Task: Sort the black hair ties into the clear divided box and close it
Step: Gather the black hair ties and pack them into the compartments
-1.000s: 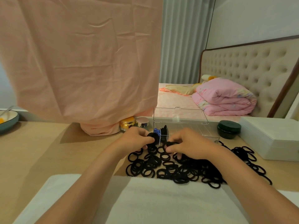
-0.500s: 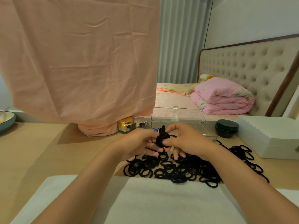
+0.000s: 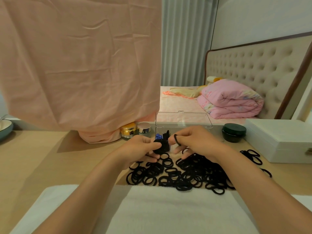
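A big pile of black hair ties [image 3: 185, 174] lies on the wooden table just in front of a white towel. My left hand [image 3: 143, 147] grips a bundle of black hair ties [image 3: 159, 146] above the pile. My right hand [image 3: 195, 141] pinches a single black hair tie [image 3: 177, 140] between thumb and forefinger, right beside the bundle. Behind both hands stands the clear divided box [image 3: 184, 122] with its lid raised upright; blue ties [image 3: 158, 136] and some black ties show in its left compartment. The rest of the box is hidden by my hands.
A dark green round jar [image 3: 233, 132] and a white case [image 3: 280, 141] stand at the right. A gold jar [image 3: 128, 131] and a silver-lidded jar [image 3: 144, 128] sit left of the box under a hanging pink cloth [image 3: 81, 65]. A bowl [image 3: 5, 129] is at the far left.
My right hand has drawn away from the bundle to the right, now holding a single tie. My left hand keeps the bundle, lifted slightly above the pile.
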A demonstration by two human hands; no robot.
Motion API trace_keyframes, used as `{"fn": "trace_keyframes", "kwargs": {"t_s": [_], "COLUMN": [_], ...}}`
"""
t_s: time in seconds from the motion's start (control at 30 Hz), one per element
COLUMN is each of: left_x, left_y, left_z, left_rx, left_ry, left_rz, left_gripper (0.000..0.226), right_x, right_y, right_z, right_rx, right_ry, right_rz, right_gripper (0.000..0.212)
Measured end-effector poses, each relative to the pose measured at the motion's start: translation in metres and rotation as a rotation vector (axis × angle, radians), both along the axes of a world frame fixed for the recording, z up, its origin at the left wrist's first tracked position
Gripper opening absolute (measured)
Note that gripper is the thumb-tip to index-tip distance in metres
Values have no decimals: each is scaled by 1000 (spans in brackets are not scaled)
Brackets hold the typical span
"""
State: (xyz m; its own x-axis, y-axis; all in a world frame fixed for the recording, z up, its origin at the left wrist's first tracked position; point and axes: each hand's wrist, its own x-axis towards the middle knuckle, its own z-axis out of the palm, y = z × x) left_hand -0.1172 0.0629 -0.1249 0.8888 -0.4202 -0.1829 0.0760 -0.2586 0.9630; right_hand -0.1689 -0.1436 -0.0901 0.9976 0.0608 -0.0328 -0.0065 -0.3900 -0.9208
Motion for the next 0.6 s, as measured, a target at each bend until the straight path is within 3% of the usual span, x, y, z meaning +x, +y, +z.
{"fn": "trace_keyframes", "kwargs": {"t_s": [0.17, 0.37, 0.47, 0.53, 0.6], "left_x": [1, -9, -12, -14, -13], "left_y": [-5, -8, -7, -7, -10], "left_z": [-2, 5, 7, 10, 9], "left_rx": [37, -129, -225, -166, -78], "left_ry": [-41, 79, 119, 60, -12], "left_rz": [92, -96, -187, -219, -160], "left_gripper": [23, 27, 40, 48, 40], "right_x": [0, 5, 8, 9, 9], "right_y": [-1, 10, 8, 8, 11], "right_z": [4, -7, -10, -10, -10], "right_rx": [-53, -153, -186, -197, -208], "right_ry": [-65, -129, -112, -106, -103], "right_rz": [-31, -54, -76, -87, -96], "right_gripper": [15, 51, 45, 38, 35]}}
